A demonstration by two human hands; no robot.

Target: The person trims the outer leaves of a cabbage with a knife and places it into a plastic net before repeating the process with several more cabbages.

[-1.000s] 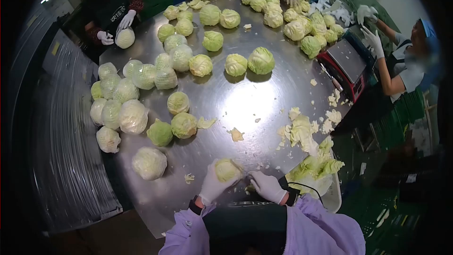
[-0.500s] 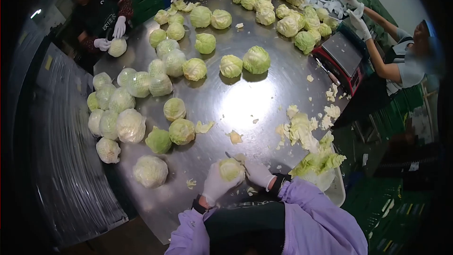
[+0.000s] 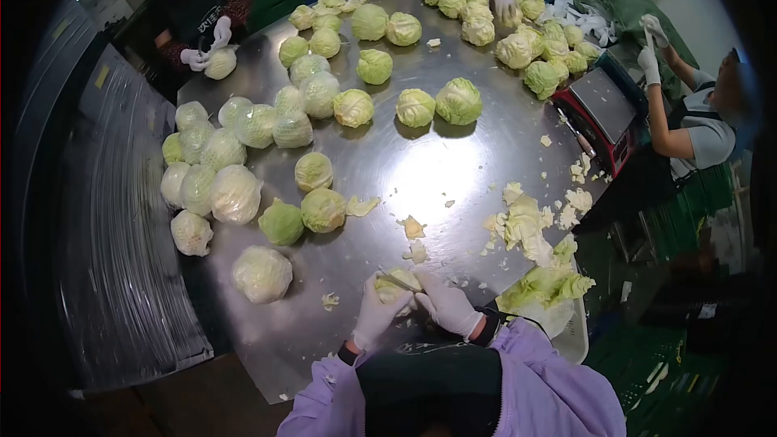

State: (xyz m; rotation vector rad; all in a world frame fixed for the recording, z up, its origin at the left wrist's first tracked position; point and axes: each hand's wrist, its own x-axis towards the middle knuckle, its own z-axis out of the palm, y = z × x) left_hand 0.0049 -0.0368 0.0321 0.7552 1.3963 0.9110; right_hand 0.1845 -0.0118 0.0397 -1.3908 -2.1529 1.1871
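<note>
My left hand point(image 3: 375, 314), in a white glove, is wrapped round the near-left side of a pale green cabbage point(image 3: 390, 291) at the table's front. In my right hand point(image 3: 450, 307), also gloved, is a knife point(image 3: 398, 281); its blade lies across the top of the cabbage and the fingers hide its handle. Just beyond the cabbage, a small trimmed piece point(image 3: 415, 252) rests on the metal, with a yellowish leaf scrap point(image 3: 412, 227) behind it.
Plastic-wrapped cabbages point(image 3: 236, 194) cluster on the left of the steel table point(image 3: 364, 170); unwrapped ones point(image 3: 459, 102) stand farther back. Loose leaves point(image 3: 546, 287) fill a white basket point(image 3: 579, 332) at right. A red scale point(image 3: 603, 105) stands beyond. Co-workers' gloved hands point(image 3: 218, 44) work around the edge.
The knife blade has moved from beside the cabbage to across its top. A piece that was at the blade now lies on the table. My view has shifted slightly.
</note>
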